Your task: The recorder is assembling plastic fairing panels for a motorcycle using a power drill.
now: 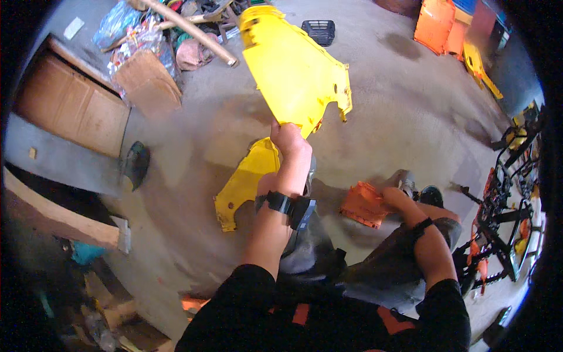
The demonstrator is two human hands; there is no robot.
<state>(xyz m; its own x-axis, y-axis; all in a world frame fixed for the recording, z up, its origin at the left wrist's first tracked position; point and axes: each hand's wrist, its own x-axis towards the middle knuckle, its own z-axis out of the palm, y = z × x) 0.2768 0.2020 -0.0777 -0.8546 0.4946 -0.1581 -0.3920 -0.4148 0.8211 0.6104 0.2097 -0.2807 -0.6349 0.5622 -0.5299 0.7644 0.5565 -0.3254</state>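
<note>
My left hand [290, 139] is stretched out ahead, its fingers closed on the lower edge of a large yellow plastic panel [293, 70] with a notched right side. Behind my left forearm is a second yellow panel [249, 176], low near the floor. My forearm partly covers it, and what supports it cannot be made out. On the right, beside my shoe, my right hand [396, 200] grips the edge of a small orange plastic panel [362, 203]. Dark bands are strapped around both my forearms.
A black plastic basket [318, 32] sits on the floor ahead. Cardboard [146, 82], bags and a long pole [190, 29] are heaped at far left. Orange panels [434, 26] lean at far right. Black metal frames [507, 217] crowd the right side; a dark shoe [136, 166] lies left.
</note>
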